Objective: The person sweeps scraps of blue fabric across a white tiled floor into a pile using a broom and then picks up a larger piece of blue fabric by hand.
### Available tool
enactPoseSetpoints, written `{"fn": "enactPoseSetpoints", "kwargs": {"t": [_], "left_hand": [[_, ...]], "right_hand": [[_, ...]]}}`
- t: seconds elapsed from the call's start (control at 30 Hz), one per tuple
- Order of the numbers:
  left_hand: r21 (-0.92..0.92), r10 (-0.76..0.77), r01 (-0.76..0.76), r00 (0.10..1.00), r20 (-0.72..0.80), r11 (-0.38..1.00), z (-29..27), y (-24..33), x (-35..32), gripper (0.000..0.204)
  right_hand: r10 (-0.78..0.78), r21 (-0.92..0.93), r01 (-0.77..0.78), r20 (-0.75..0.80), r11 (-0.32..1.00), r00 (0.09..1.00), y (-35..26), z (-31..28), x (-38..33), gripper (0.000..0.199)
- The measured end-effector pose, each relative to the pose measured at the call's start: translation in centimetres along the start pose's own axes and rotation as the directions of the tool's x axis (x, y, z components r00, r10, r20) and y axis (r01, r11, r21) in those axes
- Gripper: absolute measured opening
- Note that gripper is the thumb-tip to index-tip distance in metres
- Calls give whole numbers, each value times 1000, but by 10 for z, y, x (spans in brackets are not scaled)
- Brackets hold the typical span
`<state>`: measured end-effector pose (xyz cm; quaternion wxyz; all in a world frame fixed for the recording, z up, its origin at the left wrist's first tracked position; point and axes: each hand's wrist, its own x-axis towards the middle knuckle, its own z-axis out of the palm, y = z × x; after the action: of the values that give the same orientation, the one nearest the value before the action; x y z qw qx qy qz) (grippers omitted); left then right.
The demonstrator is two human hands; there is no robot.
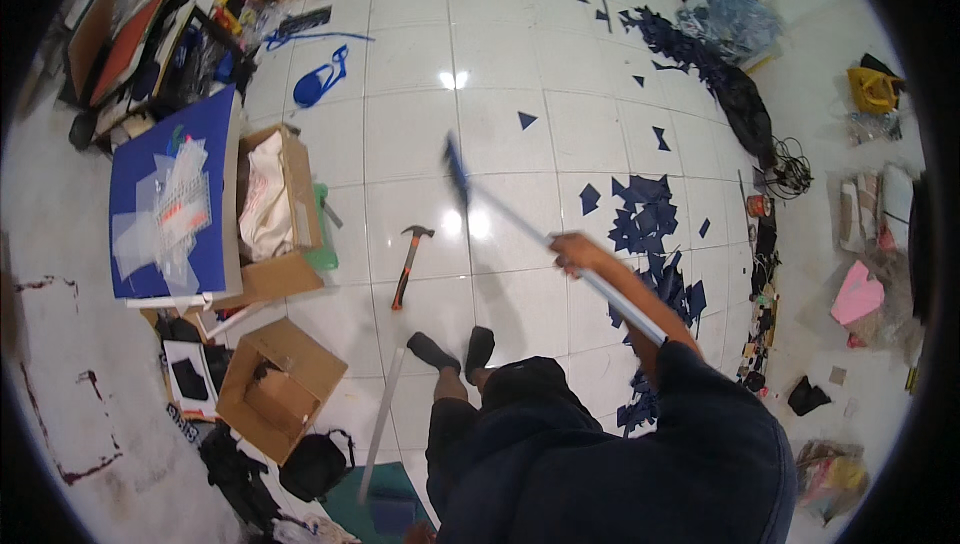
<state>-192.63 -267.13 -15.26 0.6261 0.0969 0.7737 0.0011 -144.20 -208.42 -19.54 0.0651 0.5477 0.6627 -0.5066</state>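
From the head camera, the person stands on a white tiled floor (500,74), dark-socked feet (455,349) together near its lower middle. The right hand (572,251) is curled in a fist round a long pale pole (560,244), which slants from beside the right shoulder up and left to a blue head (455,169) blurred above the tiles; it looks held out in front so that the head can sweep over the floor, though I cannot tell whether the head touches the tiles. The left hand is not in view, so its state cannot be told. Just right of the hand and pole, dark blue scraps (645,219) lie heaped in a band running toward the floor's upper right corner, with single pieces scattered across the middle. A hammer (408,264) with an orange grip lies left of the pole, apart from it. Along the left edge stand an open cardboard box (285,209) beside a blue board (175,199), and a second open box (275,384) lower down. The widest open room is the middle and upper middle of the floor; left and right edges are crowded.
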Motion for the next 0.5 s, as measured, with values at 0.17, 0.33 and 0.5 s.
{"fn": "enactPoseSetpoints", "kwargs": {"t": [0.17, 0.33, 0.5], "left_hand": [[10, 430, -437, 881, -197, 900, -86, 93, 41, 17], [-363, 350, -536, 813, -466, 762, -118, 294, -38, 15], [-382, 243, -400, 885, -396, 833, -113, 307, -10, 29]], "right_hand": [[397, 419, -408, 119, 811, 910, -54, 37, 8, 20], [482, -12, -541, -437, 841, 759, 54, -43, 60, 24], [486, 544, -225, -400, 808, 777, 16, -92, 64, 43]]}}
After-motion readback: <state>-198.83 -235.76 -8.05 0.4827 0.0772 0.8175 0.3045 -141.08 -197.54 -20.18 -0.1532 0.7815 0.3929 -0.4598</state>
